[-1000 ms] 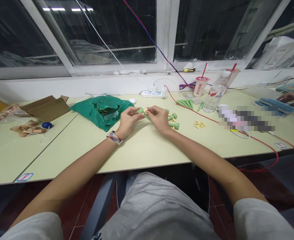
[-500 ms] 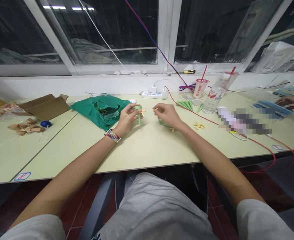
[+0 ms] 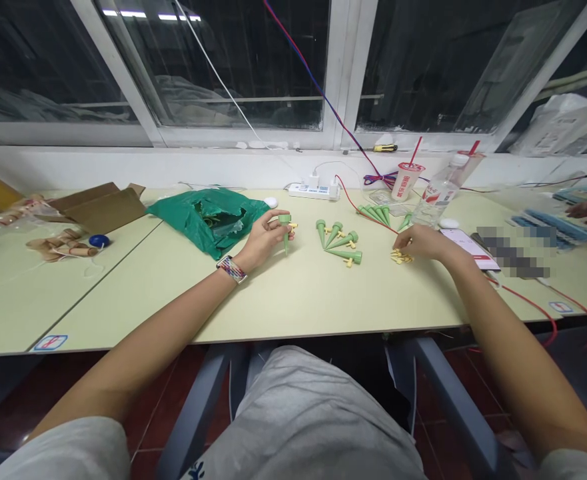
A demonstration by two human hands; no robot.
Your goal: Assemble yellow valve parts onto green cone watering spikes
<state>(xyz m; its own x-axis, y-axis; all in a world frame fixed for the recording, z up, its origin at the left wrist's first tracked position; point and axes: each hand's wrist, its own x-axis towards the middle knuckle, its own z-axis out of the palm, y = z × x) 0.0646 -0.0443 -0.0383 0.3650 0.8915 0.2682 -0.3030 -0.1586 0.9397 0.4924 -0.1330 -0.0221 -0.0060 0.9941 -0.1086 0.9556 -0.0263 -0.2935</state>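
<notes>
The left hand (image 3: 264,241) grasps an upright green plastic spike (image 3: 286,233), with more green spikes (image 3: 340,244) lying between the hands. The right hand (image 3: 424,243) touches small yellow plastic pieces (image 3: 400,257) beside a smartphone (image 3: 466,247); whether it grips them is hard to tell.

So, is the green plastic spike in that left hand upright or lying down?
Upright, point down: the green plastic spike hangs vertically from the fingers of the left hand.

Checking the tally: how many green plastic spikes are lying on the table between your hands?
4 green plastic spikes, loosely clustered on the table: one leftmost, one slanting beside it, one upper right, one lowest. Your left hand holds another spike.
</notes>
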